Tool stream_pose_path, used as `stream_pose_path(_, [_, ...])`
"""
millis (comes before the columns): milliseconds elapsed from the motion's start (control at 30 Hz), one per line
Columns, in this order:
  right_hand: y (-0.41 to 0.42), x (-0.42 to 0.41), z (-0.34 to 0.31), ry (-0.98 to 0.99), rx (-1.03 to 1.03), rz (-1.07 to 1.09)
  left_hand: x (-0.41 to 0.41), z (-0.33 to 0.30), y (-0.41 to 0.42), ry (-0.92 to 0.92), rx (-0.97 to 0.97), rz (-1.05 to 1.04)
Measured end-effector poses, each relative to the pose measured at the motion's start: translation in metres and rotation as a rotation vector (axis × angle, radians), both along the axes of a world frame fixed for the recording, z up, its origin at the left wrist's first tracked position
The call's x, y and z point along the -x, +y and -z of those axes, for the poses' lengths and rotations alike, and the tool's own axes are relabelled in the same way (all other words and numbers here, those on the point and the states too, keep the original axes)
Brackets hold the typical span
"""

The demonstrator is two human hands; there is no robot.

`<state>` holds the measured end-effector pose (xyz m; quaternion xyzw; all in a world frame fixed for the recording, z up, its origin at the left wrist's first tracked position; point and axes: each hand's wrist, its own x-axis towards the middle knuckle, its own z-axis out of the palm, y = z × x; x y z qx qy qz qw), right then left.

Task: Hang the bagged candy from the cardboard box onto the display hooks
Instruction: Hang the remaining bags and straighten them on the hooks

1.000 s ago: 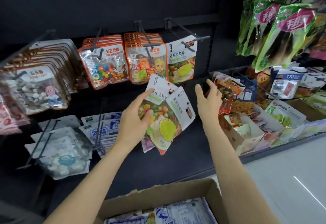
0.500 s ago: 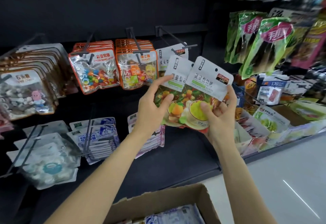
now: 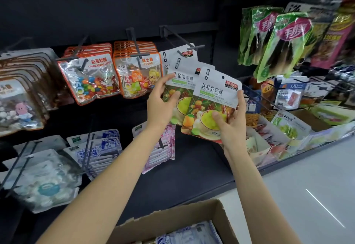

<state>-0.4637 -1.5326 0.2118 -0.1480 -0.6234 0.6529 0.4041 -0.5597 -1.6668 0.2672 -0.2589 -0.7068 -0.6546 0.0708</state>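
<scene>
A: What is nearest to the camera?

B: The cardboard box (image 3: pixel 172 222), at the bottom edge. It is open, and blue and white bags (image 3: pixel 189 233) lie inside it.

A: And the hands?

B: Both are raised in front of the dark display wall. The right hand (image 3: pixel 231 122) holds the front candy bag (image 3: pixel 211 107): the thumb lies on the printed fruit, and the fingers (image 3: pixel 241 99) are closed around its right edge. The left hand (image 3: pixel 159 105) grips the second candy bag (image 3: pixel 182 84), which is partly behind the first one, thumb on the front.

A: Where are the bags compared with the hooks?

B: Just below and in front of the hook (image 3: pixel 182 41). One bag of the same kind (image 3: pixel 185 54) hangs there already. To the left hang the orange-edged bags (image 3: pixel 90 74), and to the right the green bags (image 3: pixel 284 42).
</scene>
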Motion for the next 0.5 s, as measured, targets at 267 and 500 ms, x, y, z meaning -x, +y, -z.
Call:
stream_pose_path(267, [0.006, 0.001, -0.006, -0.06, -0.07, -0.019, 0.007, 0.006, -0.002, 0.139, -0.047, -0.015])
stream_pose_path(500, [0.001, 0.007, -0.012, -0.135, -0.105, -0.014, 0.01, 0.016, -0.002, 0.049, -0.106, -0.008])
